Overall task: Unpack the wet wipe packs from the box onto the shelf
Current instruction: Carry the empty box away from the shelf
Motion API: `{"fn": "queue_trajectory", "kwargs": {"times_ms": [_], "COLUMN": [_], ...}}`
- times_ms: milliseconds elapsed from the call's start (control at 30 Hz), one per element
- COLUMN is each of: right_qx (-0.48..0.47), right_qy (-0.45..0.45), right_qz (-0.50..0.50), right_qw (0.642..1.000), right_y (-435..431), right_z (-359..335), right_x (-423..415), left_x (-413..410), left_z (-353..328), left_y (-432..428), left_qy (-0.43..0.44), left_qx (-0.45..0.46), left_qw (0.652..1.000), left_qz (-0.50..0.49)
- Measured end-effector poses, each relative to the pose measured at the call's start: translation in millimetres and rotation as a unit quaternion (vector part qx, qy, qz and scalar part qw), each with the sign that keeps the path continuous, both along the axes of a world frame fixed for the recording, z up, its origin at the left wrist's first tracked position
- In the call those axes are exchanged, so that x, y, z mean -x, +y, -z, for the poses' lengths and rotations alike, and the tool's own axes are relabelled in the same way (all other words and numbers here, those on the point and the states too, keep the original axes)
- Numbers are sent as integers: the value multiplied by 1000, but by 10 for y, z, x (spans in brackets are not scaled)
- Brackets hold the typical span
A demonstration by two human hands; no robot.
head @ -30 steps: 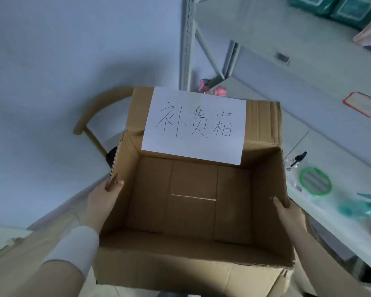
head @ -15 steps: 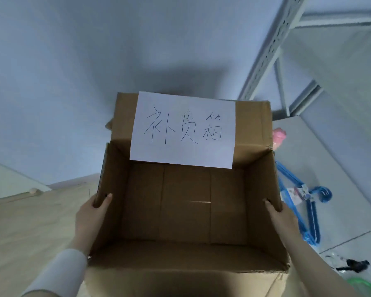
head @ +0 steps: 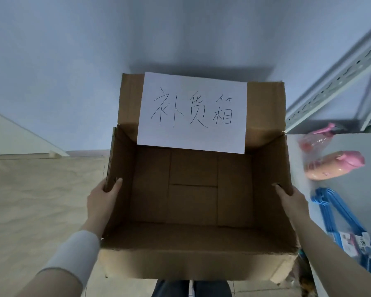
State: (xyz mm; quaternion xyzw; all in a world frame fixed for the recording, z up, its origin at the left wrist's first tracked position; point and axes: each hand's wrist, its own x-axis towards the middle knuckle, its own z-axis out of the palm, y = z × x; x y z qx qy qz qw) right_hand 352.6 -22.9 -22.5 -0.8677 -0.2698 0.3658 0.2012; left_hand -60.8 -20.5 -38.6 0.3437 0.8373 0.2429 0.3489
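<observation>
Cardboard is what fills the view: one open box (head: 197, 262) is held up in front of the body, above the floor (head: 41, 200) and just left of the shelf (head: 360, 185). Its bottom is seen bare, so zero wet wipe packs are counted inside, and none can be made out anywhere else in view. One white paper sheet (head: 192, 112) with three handwritten characters is fixed to the raised back flap.

With nothing in it, the box is judged light. The corrugated walls look stiff enough to carry, though likely to flex if squeezed hard. The sensible hold is where it is already taken, on the upper rims of the two side walls.

The left hand (head: 104, 198) is clamped on the left wall, thumb hooked inside over the rim. The right hand (head: 291, 198) is clamped on the right wall the same way. The outer fingers of both are hidden behind the cardboard. One white sleeve (head: 73, 254) is seen on the left forearm.

Further out, one perforated metal upright (head: 338, 76) is noted. Two pink packaged items (head: 332, 166) and a bundle of blue hangers (head: 338, 219) lie on the shelf board. The number of hangers cannot be told.
</observation>
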Motion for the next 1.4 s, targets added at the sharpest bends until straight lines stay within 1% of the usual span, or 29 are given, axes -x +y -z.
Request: {"fn": "queue_trajectory", "kwargs": {"times_ms": [200, 467, 700, 767, 900, 1000, 1167, 1300, 1400], "right_qx": [18, 3, 15, 3, -52, -51, 20, 44, 62], "right_qy": [1, 7, -32, -44, -90, -88, -100, -77, -71], "right_qz": [-25, -58, -105, -112, -124, -125, -94, -80, -75], "right_qw": [1000, 998, 994, 993, 987, 987, 990, 993, 993], "right_y": [376, 896, 990, 979, 954, 967, 817, 602, 400], "right_z": [426, 469, 404, 360, 284, 296, 397, 385, 325], "right_x": [-57, -163, -173, -162, -97, -89, -190, -252, -263], "left_x": [-46, -99, -155, -163, -199, -249, -180, -188, -246], "left_z": [387, 479, 460, 409, 261, 176, 289, 341, 257], "left_y": [271, 570, 642, 647, 727, 804, 565, 345, 202], "left_qy": [13, 31, 70, 75, 96, 78, 15, -27, -26], "left_qx": [0, -18, 27, 37, 11, 10, 86, 94, 91], "left_qw": [1000, 999, 997, 996, 995, 996, 996, 995, 995], "left_qz": [-17, -11, 13, 18, 37, 33, -8, -31, -27]}}
